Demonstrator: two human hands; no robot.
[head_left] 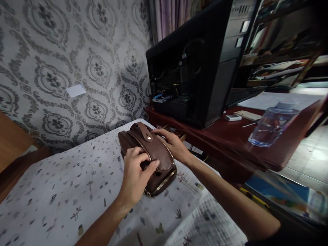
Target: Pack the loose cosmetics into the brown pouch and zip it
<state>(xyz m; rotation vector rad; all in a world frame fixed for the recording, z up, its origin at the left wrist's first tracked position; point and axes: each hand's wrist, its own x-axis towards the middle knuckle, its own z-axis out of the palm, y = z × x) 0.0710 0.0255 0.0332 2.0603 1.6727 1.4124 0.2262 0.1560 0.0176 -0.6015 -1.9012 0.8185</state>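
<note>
A brown leather toiletry bag [153,150] with gold zips lies on a white patterned bed sheet [64,191]. Its strap [142,131] with a metal stud runs over the top. My left hand [135,172] is closed on the bag's near left side, fingers curled at a zip edge and thumb pressed against the top panel. Whether it pinches a zip pull is hidden. Along the bag's right side lies my right hand [175,145], its fingers wrapped over the upper edge, with some fingertips out of sight.
To the right, a dark red desk [230,136] holds a black computer case [189,68], a clear water bottle [273,124], a small white device [233,117] and papers [276,99]. A patterned wall [102,58] closes off the far side. Low at right is a blue printed item [276,188].
</note>
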